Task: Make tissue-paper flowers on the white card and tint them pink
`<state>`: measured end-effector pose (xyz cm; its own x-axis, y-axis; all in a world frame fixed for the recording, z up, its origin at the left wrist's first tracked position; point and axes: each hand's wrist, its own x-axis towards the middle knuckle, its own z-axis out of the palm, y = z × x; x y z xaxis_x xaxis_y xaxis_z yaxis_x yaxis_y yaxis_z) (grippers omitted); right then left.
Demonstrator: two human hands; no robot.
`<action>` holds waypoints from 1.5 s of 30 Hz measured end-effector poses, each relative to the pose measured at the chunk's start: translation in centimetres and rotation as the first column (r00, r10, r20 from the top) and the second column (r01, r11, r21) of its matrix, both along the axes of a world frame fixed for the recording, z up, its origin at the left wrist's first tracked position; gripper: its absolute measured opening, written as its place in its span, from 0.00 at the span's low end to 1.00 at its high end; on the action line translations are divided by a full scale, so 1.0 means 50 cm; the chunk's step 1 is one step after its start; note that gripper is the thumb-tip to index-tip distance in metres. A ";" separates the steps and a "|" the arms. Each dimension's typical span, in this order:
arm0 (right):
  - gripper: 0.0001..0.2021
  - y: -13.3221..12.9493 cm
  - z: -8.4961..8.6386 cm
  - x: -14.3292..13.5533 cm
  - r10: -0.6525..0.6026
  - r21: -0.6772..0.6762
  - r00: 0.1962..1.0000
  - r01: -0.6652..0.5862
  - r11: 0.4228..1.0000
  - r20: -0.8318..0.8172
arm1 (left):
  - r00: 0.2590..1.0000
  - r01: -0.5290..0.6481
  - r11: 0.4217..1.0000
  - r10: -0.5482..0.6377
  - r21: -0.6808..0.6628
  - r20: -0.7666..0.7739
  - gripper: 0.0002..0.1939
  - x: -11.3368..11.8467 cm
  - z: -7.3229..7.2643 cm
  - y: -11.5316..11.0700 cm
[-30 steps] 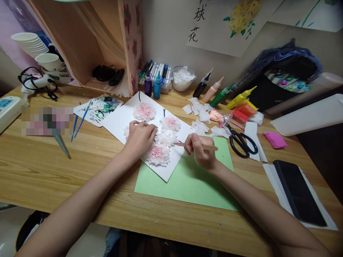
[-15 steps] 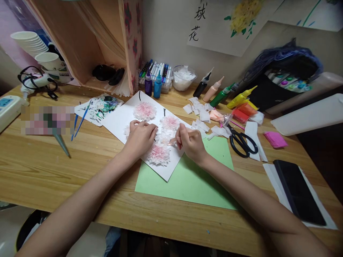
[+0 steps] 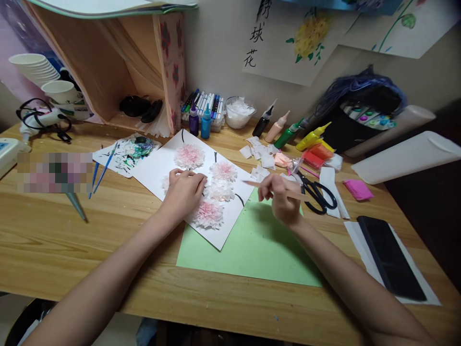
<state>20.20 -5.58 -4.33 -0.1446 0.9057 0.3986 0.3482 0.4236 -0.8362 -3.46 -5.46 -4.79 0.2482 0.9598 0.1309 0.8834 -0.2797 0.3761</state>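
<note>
My left hand rests on the white paper, fingers curled and pressed together over the middle of the flowers. Whatever may lie under its fingertips is hidden. Pink and white ruffled flowers sit on that sheet: one at the top, one at the right, one near the lower corner. A paler, whiter one lies between them. Off the paper's right side, my right hand is closed around a thin pointed wooden stick, its tip toward the flowers. Green paper lies underneath.
Behind the sheet are paint bottles, markers and a bowl of white scraps. Paper squares, black-handled scissors and a black phone lie right. Brushes and a paint-smeared sheet lie left.
My right hand has drawn back to the right, lifting the wooden stick away from the pale flower. My left hand stays on the paper. The whole view has shifted slightly.
</note>
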 end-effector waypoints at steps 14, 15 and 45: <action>0.03 0.032 -0.053 0.094 -0.141 0.085 0.840 0.113 0.990 0.524 | 0.999 0.039 0.999 -0.039 0.013 -0.016 0.18 0.021 -0.013 -0.006; 0.03 0.032 -0.050 0.093 -0.169 0.113 0.841 0.130 0.985 0.513 | 0.999 0.041 0.999 -0.040 0.015 -0.014 0.18 0.021 -0.016 -0.006; 0.05 0.055 0.007 0.116 -0.321 0.247 0.756 0.216 0.945 0.570 | 1.000 0.015 0.999 -0.015 -0.029 -0.001 0.16 0.016 -0.014 -0.005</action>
<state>25.99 -2.85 -3.97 -0.1604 0.8768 0.4533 0.8713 0.3415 -0.3523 -2.65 -5.68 -5.50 0.2632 0.9592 0.1030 0.8796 -0.2825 0.3828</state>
